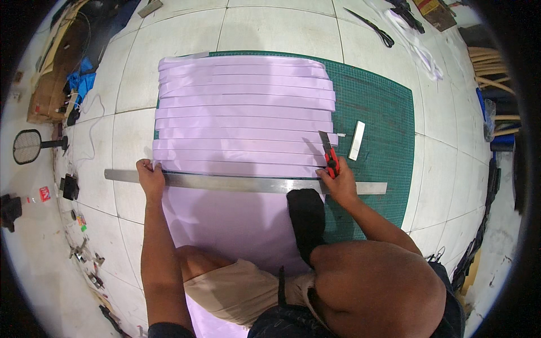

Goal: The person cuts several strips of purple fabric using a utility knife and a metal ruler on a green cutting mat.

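Lilac sheet material (225, 217) runs from under my legs to a long steel ruler (236, 182) lying crosswise over it. Beyond the ruler, the same material lies in several parallel cut strips (242, 121) on a green cutting mat (377, 107). My left hand (151, 179) is closed on the ruler near its left end, at the lilac edge. In my right hand (341, 185) is a red utility knife (330, 158), its blade pointing away from me and raised over the strips' right ends. That hand rests at the ruler's right part. My black-socked foot (307, 217) presses close to the ruler.
A white bar-shaped block (356, 140) lies on the mat to the right. Black scissors (372, 28) are on the tiled floor beyond. At the left are a bug-zapper racket (28, 147), a cardboard box (48, 101) and small tools. Rolls (490, 67) stand at the far right.
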{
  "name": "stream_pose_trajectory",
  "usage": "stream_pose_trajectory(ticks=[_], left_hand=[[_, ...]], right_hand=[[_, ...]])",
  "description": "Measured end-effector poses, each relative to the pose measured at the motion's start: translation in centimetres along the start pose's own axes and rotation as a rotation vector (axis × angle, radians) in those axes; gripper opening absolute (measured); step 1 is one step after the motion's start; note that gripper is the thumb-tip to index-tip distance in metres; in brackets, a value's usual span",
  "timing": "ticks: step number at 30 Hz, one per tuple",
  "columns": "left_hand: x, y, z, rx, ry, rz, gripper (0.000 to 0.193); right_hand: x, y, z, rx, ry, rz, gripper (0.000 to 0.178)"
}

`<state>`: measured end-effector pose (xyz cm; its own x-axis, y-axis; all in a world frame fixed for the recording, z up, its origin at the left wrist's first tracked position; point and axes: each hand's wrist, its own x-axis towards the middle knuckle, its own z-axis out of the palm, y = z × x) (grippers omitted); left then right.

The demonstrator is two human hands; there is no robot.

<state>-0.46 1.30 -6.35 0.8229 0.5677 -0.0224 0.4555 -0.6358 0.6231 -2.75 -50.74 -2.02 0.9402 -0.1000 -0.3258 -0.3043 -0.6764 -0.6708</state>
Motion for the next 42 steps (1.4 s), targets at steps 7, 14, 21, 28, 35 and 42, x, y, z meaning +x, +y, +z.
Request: stream_pose_trajectory(ticks=[7,14,21,28,35,42], left_hand=[[-0.7,1.3,0.4,0.03,-0.012,-0.097,0.043],[-2.1,-3.8,-2.0,0.305,0.275,-0.096,0.062],[-2.6,-2.0,-2.1,0.031,0.176,-0.372,0.081],[-2.7,-1.3,-2.0,-0.471,0.226,-0.519,0.096],[-3.6,-3.5,-4.5,-0.58,0.072,-0.58,0.092],[-4.1,-3.9,-3.9,-0.214,0.122,-0.508,0.093]], right_hand=[[0.2,1.1,-0.8,-0.112,0.008,-0.084,0.047],[-2.4,2.0,-3.7,-0.22,0.001,-0.158,0.054],[-4.4,5.7,-5.0,-0.388,-0.058,-0.304,0.065],[-3.8,6.5,-5.1,-0.372,-0.117,-0.293,0.064],[-4.9,5.7,-5.6,-0.347,-0.18,-0.178,0.063],[-5.1,5.8,-4.6,-0.361,-0.158,-0.195,0.062]])
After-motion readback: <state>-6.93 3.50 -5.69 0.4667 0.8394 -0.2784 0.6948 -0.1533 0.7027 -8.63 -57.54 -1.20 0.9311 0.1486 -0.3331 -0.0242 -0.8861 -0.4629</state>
